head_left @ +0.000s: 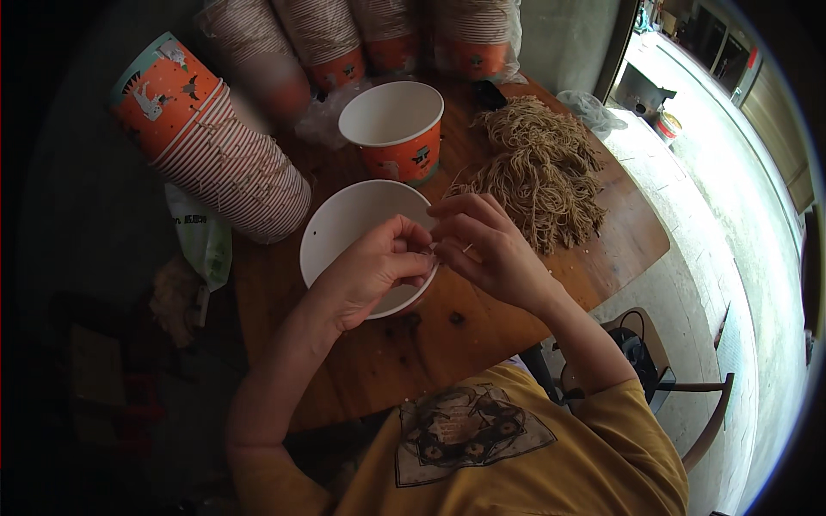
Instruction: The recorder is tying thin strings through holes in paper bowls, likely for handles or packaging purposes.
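Note:
A white-lined paper bucket [344, 215] with a small dark hole in its side stands on the wooden table, its mouth toward me. At its right rim, my left hand [379, 262] is closed in a pinch. My right hand [495, 249] meets it there, thumb and fingers bent together, fingertips almost touching the left ones. Something small and pale shows between the fingertips, too small to make out. Just beyond stands a second bucket [400, 155], orange outside and white within. Right of it lies a loose heap of beige cords [546, 172].
A tall leaning stack of nested orange buckets [228, 155] stands at the left. More wrapped stacks [323, 39] line the back. A crumpled clear bag [592, 113] sits at the table's [387, 365] far right edge. A wooden chair [710, 421] stands at the right.

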A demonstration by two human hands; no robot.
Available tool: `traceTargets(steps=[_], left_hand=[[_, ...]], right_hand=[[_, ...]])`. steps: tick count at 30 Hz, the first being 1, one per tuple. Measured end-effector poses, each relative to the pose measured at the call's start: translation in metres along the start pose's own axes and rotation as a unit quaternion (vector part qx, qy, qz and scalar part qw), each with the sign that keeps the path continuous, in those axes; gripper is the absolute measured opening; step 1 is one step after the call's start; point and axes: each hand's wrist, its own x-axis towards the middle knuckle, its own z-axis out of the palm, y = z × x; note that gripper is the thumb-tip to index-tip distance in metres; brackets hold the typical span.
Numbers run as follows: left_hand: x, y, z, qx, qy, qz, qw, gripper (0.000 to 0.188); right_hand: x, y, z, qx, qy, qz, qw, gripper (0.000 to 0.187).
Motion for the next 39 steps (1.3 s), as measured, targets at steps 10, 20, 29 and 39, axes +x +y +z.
traceTargets(steps=[10, 20, 29, 39], left_hand=[[-0.003, -0.003, 0.005, 0.134, 0.020, 0.065, 0.989, 0.023], [-0.005, -0.011, 0.007, 0.270, 0.044, 0.176, 0.946, 0.020], [-0.011, -0.014, 0.005, 0.450, 0.129, 0.305, 0.829, 0.023], [-0.019, -0.020, 0.014, 0.402, 0.143, 0.217, 0.878, 0.016]], right_hand=[[-0.014, -0.008, -0.003, 0.071, -0.018, 0.142, 0.987, 0.012], [-0.008, -0.027, -0.002, 0.058, -0.021, 0.143, 0.988, 0.010], [-0.005, -0.031, 0.002, 0.013, -0.040, 0.179, 0.983, 0.011], [-0.003, -0.034, 0.002, 0.011, -0.034, 0.184, 0.982, 0.012]])
